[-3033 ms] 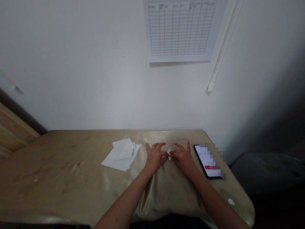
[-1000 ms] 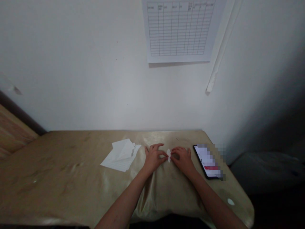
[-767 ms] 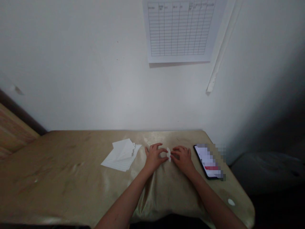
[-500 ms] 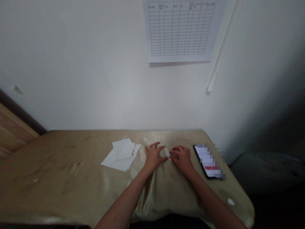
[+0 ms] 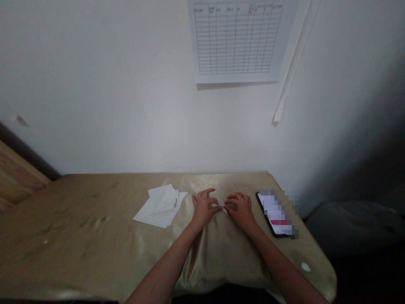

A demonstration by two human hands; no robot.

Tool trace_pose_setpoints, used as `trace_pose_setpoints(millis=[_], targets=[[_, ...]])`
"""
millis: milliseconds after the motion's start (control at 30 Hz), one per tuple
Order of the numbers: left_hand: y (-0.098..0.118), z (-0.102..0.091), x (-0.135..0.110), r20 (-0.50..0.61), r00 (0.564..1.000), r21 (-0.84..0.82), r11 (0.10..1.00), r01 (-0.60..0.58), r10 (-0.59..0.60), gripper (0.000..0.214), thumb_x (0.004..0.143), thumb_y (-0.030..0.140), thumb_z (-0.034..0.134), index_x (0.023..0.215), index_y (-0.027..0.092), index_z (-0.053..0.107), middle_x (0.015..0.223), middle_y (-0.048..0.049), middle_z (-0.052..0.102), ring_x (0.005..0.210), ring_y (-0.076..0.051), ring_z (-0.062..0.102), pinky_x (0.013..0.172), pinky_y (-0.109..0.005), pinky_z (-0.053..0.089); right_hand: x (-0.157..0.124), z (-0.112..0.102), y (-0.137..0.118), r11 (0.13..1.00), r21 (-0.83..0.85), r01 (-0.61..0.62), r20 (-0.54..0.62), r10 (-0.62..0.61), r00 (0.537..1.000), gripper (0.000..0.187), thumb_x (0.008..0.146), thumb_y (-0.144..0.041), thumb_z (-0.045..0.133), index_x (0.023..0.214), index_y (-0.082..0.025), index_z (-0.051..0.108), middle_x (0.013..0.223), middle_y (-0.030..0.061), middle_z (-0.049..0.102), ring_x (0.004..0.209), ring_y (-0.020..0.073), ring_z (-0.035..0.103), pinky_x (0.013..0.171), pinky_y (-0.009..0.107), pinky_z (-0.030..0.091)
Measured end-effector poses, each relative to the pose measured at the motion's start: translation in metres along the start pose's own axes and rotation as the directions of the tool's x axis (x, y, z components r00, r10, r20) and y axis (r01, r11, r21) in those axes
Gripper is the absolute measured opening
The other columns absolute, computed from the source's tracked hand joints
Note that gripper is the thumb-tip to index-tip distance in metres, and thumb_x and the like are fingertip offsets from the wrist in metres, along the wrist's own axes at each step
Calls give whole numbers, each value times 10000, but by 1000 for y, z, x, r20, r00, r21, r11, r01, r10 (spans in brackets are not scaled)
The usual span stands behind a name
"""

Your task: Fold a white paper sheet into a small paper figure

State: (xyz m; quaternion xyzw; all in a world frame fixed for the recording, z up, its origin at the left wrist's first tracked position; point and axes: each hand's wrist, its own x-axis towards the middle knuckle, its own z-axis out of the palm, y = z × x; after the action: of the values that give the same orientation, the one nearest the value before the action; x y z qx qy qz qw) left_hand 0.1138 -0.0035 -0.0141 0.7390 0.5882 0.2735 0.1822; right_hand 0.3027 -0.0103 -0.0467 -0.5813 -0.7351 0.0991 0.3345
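A small folded piece of white paper is between my two hands, over the cloth-covered table. My left hand pinches its left side with thumb and index finger, the other fingers lifted and spread. On the right side, my right hand grips the paper between thumb and fingertips. Part of the paper is hidden behind the fingers. To the left of my left hand lie several sheets of white paper, one with a torn edge.
A phone with a lit screen lies right of my right hand. A white scrap rests near the front right corner of the shiny tan tabletop. A printed table sheet hangs on the wall behind.
The small paper has tilted and now shows less between my fingers. My left thumb and index finger have closed together on it. The view has shifted slightly.
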Motion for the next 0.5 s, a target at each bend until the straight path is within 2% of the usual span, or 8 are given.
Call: trace_pose_setpoints(millis=[133, 233, 300, 367, 500], targets=[[1, 0, 0, -16, 1000, -30, 1000, -7, 7, 46, 787, 321, 827, 830, 338, 821, 1452, 2, 593, 1379, -319, 434, 1199, -660, 146, 1, -1, -1, 996, 85, 7, -29, -4, 1000, 95, 861, -316, 684, 870, -286, 774, 1109, 41, 738, 1209, 285, 536, 1082, 482, 330], [0, 3, 0, -45, 999, -35, 999, 4, -6, 147, 795, 332, 820, 941, 352, 812, 1443, -5, 595, 1373, -307, 453, 1203, -623, 186, 2, -5, -2, 996, 87, 14, -78, -8, 997, 91, 862, -292, 653, 840, -256, 733, 1058, 51, 746, 1198, 284, 552, 1090, 486, 339], [-2, 5, 1, -65, 998, -30, 999, 13, -15, 270, 793, 327, 820, 1057, 372, 787, 1435, -14, 595, 1367, -298, 467, 1200, -597, 216, 2, -9, -2, 999, 23, 22, -128, -19, 992, 83, 863, -269, 619, 841, -242, 694, 1020, 53, 746, 1188, 287, 566, 1146, 541, 276], [-5, 7, 1, -85, 996, -25, 1000, 19, -21, 355, 793, 310, 817, 1137, 379, 759, 1422, -21, 598, 1361, -289, 478, 1196, -574, 240, 2, -14, -3, 997, -70, 37, -169, -48, 984, 70, 862, -234, 588, 848, -235, 657, 976, 41, 740, 1174, 278, 581, 1209, 591, 152], [-8, 9, 2, -126, 992, -23, 1000, 5, -8, 307, 809, 292, 798, 1109, 350, 770, 1390, -32, 611, 1338, -278, 499, 1191, -540, 266, 0, -20, -6, 977, -193, 86, -130, -112, 985, 139, 882, -166, 520, 849, -230, 639, 968, 51, 734, 1142, 243, 609, 1246, 559, 112]])
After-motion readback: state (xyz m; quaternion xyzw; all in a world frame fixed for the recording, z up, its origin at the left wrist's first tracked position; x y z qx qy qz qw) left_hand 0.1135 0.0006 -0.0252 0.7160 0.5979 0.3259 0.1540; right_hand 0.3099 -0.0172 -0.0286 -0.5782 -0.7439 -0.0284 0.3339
